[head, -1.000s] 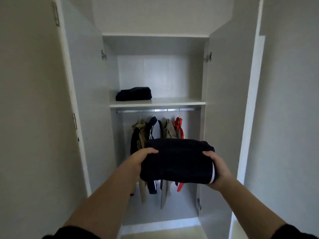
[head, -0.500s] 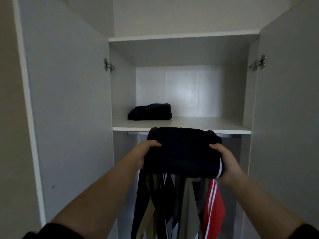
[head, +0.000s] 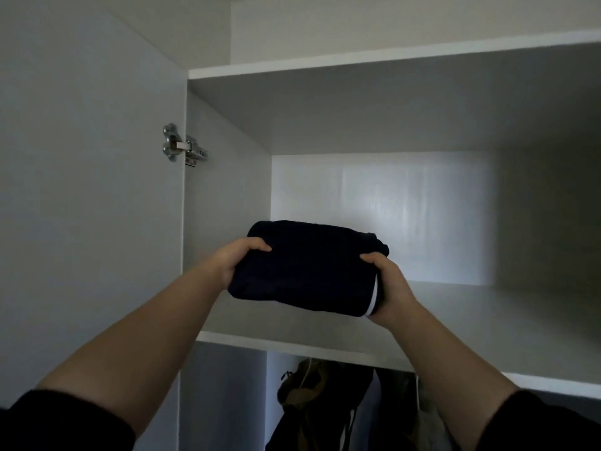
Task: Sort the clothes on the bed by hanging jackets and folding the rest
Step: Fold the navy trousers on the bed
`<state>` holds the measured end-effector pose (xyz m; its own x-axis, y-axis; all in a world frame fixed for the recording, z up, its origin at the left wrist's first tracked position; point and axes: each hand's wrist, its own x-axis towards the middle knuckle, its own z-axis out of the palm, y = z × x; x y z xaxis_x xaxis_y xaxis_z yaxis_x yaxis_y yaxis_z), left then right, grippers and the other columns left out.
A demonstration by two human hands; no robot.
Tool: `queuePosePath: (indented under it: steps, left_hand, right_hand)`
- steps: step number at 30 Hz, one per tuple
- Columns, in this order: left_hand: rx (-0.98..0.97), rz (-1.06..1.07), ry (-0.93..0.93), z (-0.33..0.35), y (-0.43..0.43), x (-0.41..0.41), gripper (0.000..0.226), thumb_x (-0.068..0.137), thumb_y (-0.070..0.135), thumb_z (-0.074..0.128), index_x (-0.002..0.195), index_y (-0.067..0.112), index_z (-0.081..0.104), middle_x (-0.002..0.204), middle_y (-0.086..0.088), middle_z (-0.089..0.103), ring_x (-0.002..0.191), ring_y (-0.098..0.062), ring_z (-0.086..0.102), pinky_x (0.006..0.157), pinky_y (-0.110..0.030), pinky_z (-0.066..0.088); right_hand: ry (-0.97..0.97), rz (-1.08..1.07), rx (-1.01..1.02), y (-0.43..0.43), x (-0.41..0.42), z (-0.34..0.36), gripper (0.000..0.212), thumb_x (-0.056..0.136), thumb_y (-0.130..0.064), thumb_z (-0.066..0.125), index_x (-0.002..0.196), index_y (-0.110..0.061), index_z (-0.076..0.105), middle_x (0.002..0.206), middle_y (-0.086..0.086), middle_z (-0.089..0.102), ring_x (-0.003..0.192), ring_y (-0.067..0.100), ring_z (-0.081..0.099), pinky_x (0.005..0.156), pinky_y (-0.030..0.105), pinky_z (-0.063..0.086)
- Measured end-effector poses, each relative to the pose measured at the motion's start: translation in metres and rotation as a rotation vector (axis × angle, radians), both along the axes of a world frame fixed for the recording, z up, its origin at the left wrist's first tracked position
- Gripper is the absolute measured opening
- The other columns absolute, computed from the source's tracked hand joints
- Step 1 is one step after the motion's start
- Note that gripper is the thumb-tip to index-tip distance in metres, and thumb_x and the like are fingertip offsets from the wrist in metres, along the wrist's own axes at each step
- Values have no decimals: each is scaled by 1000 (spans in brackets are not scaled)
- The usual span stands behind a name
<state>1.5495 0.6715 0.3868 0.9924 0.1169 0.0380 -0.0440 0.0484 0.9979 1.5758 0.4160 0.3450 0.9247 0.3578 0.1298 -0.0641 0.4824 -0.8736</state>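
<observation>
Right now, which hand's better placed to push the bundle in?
Right, likely: the right hand cups the bundle at its near corner, over the shelf; the left hand pinches its end.

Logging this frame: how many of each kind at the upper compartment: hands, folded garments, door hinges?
Hands: 2, the left hand and the right hand
Folded dark garment: 1, gripped at both ends above the shelf; anything behind it is hidden
Door hinge: 1
Total: 4
Not counted: the hanging clothes below the shelf, too dim to separate.
</observation>
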Motion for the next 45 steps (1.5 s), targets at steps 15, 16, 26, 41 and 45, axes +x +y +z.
queuePosePath:
  steps: [15, 16, 26, 41, 45]
  left_hand:
    - [1373, 109, 158, -105, -4, 112, 62, 96, 63, 21, 151, 34, 19, 159, 3, 17, 145, -27, 19, 116, -54, 10]
    - [1420, 131, 190, -110, -4, 116, 59, 96, 63, 19, 149, 38, 21, 159, 5, 18, 145, -27, 18, 115, -57, 8]
    - [1450, 217, 112, -119, 38, 120, 50, 100, 53, 19, 147, 37, 30, 157, 6, 24, 144, -22, 19, 115, -56, 6]
    - [1409, 334, -36, -122, 39, 127, 45, 98, 45, 28, 114, 22, 64, 125, -5, 60, 114, -25, 53, 110, -48, 26]
    - [1294, 240, -181, -119, -2, 114, 40, 100, 36, 32, 93, 12, 62, 104, -9, 64, 92, -24, 56, 94, -40, 42]
  right_hand:
    - [-624, -137, -1199, 51, 138, -46, 66, 95, -55, 40, 151, -24, 24, 158, 7, 16, 143, 29, 21, 117, 41, 21]
    - [-653, -85, -1238, 59, 139, -48, 62, 96, -54, 37, 150, -24, 27, 158, 7, 18, 143, 28, 21, 117, 40, 19]
    - [-879, 33, -1608, 113, 124, -66, 48, 105, -36, 21, 149, -18, 26, 155, 14, 19, 140, 38, 15, 116, 43, 8]
    - [-698, -127, -1363, 105, 123, -73, 60, 100, -45, 36, 149, -13, 25, 155, 10, 26, 138, 26, 31, 110, 30, 25]
    - [-628, -210, -1427, 60, 102, -71, 53, 101, -43, 36, 143, -11, 37, 146, 13, 42, 123, 24, 46, 94, 27, 33]
